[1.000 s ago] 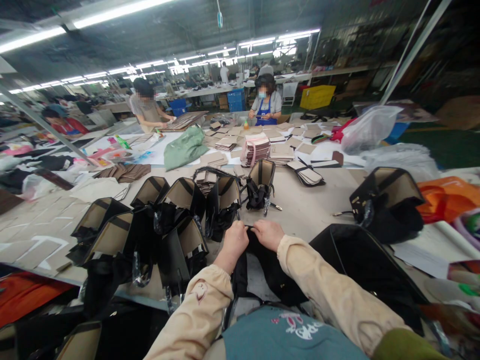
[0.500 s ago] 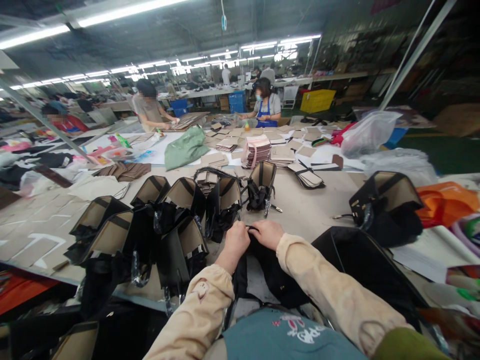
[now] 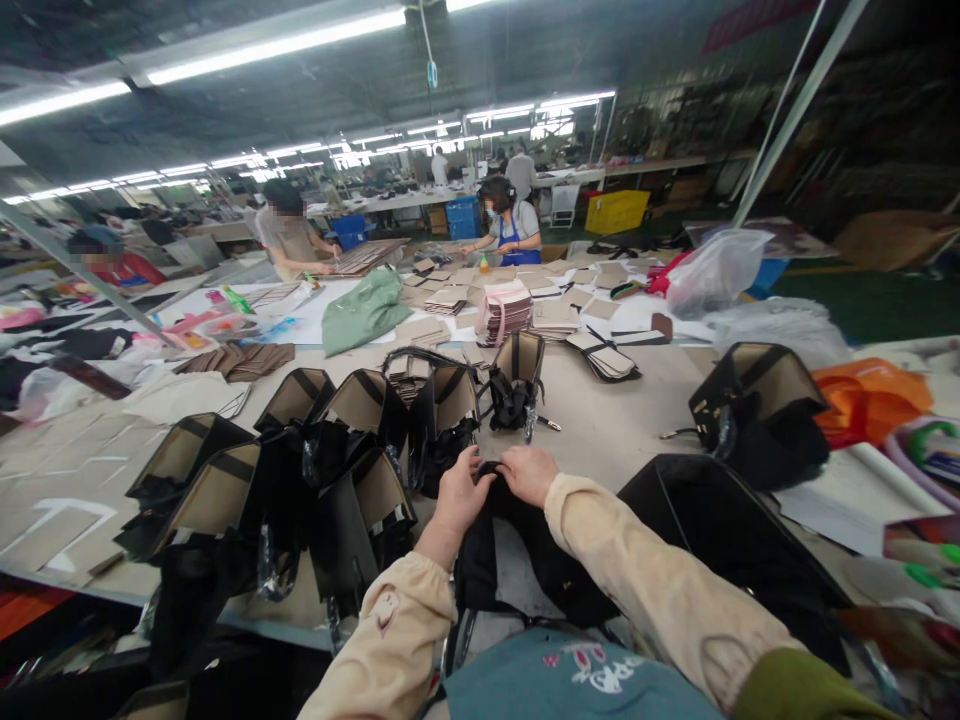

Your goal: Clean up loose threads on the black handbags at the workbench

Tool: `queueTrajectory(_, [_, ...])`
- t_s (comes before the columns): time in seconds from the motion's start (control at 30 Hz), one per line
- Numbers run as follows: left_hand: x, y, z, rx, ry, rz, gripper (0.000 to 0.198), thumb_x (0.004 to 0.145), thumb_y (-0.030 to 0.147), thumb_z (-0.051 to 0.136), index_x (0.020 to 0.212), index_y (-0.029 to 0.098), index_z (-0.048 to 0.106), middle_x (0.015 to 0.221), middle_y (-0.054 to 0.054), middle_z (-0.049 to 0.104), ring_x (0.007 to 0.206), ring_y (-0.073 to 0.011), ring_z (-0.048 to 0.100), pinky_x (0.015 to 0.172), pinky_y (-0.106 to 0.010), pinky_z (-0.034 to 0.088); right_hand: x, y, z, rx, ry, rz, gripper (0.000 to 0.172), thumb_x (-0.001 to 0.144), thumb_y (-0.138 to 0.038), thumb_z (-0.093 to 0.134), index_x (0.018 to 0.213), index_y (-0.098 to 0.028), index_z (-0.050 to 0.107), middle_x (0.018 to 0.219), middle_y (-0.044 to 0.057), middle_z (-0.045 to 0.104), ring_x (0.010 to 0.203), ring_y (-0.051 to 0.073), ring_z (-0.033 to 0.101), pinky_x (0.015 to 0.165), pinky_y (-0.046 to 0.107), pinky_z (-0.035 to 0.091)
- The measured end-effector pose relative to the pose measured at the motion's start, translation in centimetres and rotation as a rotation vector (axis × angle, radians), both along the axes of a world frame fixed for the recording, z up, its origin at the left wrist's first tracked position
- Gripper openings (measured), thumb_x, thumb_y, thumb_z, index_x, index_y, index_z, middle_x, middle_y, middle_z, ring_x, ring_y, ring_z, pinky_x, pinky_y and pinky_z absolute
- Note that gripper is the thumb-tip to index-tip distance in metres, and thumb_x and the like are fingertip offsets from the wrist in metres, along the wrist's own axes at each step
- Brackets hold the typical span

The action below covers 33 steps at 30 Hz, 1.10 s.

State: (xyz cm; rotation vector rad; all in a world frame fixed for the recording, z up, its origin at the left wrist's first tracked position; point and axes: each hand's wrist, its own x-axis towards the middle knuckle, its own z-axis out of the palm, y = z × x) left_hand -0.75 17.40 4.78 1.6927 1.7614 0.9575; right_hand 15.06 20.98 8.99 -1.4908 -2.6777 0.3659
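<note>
My right hand (image 3: 529, 474) is closed on the upper edge of a piece of black fabric (image 3: 555, 565) that hangs down toward my lap. Just left of it, my left hand (image 3: 459, 492) has its fingers lifted and apart, with the thumb against or very near the same edge; contact is hard to tell. A large black bag body (image 3: 697, 530) lies beside my right forearm. To the left of my hands stands an open black bag (image 3: 367, 500) with a beige inside. Another small black bag (image 3: 517, 375) is just beyond my fingers.
More unfinished black bags (image 3: 217, 490) crowd the table's left side. One black bag (image 3: 757, 400) stands at right, near an orange bag (image 3: 870, 395). Beyond lie stacked panels (image 3: 506, 310), a green cloth bundle (image 3: 365, 310) and clear plastic bags (image 3: 716, 270). Two co-workers work across the table.
My left hand has loosened from a closed grip, its fingers now lifted and spread. The right hand keeps hold of the black fabric edge. The view has shifted slightly.
</note>
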Motion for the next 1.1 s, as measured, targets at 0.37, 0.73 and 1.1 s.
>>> queueTrajectory(0.37, [0.7,0.7,0.5,0.03,0.269,0.005,0.023,0.081,0.024,0.056,0.099,0.018,0.068,0.101,-0.008,0.07,0.094,-0.0181,0.065,0.089,-0.031,0.049,0.3,0.2,-0.3,-0.012,-0.006,-0.033,0.032,0.091,-0.034,0.035,0.093,-0.019,0.063,0.096,0.008,0.063,0.09,0.019,0.059,0.074,0.028,0.042])
queueTrajectory(0.73, [0.9,0.8,0.6,0.014,0.327,0.027,0.022,0.083,0.023,0.05,0.096,0.019,0.068,0.097,-0.005,0.071,0.087,-0.0165,0.066,0.084,-0.028,0.049,0.4,0.5,-0.6,-0.01,0.009,-0.04,0.033,0.091,-0.037,0.034,0.093,-0.019,0.062,0.095,0.008,0.063,0.09,0.02,0.058,0.073,0.029,0.041])
queueTrajectory(1.1, [0.9,1.0,1.2,-0.03,0.348,-0.043,0.036,0.078,0.034,0.059,0.112,0.021,0.061,0.108,-0.005,0.067,0.098,-0.0179,0.063,0.088,-0.027,0.047,0.5,0.6,-0.7,-0.023,0.012,-0.02,0.032,0.091,-0.034,0.035,0.095,-0.018,0.062,0.097,0.008,0.063,0.091,0.02,0.058,0.074,0.028,0.042])
